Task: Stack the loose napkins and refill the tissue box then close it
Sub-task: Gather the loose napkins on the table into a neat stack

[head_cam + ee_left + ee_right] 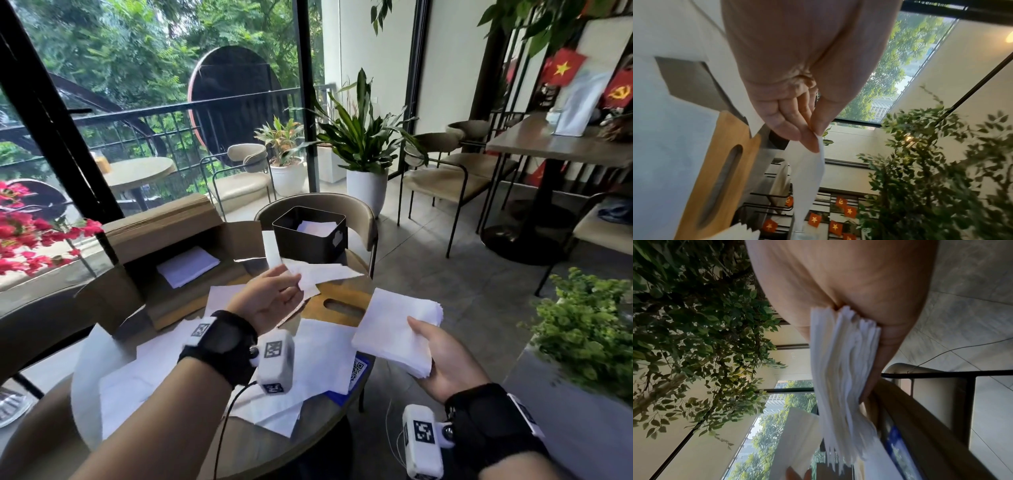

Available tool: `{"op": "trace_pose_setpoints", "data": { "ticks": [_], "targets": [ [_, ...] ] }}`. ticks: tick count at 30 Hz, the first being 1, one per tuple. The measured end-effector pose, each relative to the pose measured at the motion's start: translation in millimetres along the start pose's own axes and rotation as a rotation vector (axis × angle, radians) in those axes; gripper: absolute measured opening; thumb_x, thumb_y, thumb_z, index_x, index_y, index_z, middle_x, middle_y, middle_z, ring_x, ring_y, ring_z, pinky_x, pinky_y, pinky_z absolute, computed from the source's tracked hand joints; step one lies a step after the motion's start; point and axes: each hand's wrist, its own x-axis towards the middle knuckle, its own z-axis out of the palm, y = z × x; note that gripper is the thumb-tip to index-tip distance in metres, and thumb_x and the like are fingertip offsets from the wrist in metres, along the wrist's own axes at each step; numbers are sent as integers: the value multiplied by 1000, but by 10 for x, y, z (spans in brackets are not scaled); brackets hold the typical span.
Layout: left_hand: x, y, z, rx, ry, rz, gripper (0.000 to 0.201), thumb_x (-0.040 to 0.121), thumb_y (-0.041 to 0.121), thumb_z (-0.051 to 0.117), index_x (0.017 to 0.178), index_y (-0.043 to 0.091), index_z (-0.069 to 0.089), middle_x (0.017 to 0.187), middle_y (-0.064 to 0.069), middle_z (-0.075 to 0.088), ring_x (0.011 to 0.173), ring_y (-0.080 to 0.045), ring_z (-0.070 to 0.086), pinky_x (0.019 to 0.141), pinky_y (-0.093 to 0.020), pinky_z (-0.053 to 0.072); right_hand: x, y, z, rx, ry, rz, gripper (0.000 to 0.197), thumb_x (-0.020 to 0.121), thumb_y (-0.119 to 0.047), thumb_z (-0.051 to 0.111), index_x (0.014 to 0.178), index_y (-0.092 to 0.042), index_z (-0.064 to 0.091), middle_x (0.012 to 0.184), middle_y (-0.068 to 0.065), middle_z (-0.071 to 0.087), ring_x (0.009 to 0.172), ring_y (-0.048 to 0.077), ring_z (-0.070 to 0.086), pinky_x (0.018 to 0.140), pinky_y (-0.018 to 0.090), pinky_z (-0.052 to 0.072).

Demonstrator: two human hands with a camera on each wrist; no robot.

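My left hand pinches a single white napkin by its edge, raised above the table; the pinch shows in the left wrist view, hand, napkin. To the right, my right hand grips a neat stack of napkins, thumb on top; the stack's edges fill the right wrist view. The black tissue box stands open at the table's far side with a few napkins inside. Its wooden lid with an oval slot lies flat between my hands. Several loose napkins litter the round table.
An open cardboard carton holding more napkins sits at the table's left back. A blue QR card lies under the loose napkins. A chair stands behind the box. A potted green plant is close on the right.
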Motion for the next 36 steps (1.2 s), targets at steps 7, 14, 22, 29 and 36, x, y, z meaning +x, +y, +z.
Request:
{"op": "trace_pose_setpoints", "data": {
  "ticks": [7,14,22,29,36],
  "targets": [
    [-572,-61,-308,-168,74,191,76,88,-13,61,142,36,43,112,-19,66,83,-23,69,71,-32,61,-129,235,443,-60,-132,71,33,105,-22,60,130,-1,62,117,19,78,98,31,78,68,38,63],
    [-1054,-366,-312,78,224,317,81,87,-16,60,138,41,35,102,-21,66,73,-25,70,68,-35,62,-239,596,877,-97,-195,179,38,104,-23,60,133,2,62,118,23,77,108,37,74,74,39,62],
    [-1100,-378,-364,253,309,233,25,95,38,65,106,17,74,100,-9,75,84,-24,69,63,-31,54,-287,659,890,-95,-243,149,35,107,-19,54,134,-1,66,124,23,75,112,39,73,87,47,62],
    [-1047,-423,-309,547,349,257,41,80,53,79,107,22,75,107,5,71,99,-14,65,68,-24,52,-298,679,885,-158,-211,125,29,108,-10,40,122,1,63,76,9,70,62,20,70,49,31,56],
    [-986,-491,-332,647,337,293,25,85,38,80,93,15,76,92,-3,73,88,-21,69,65,-24,52,-345,671,969,-127,-215,126,26,109,-13,45,99,-1,66,67,9,73,52,18,69,43,28,53]
  ]
}}
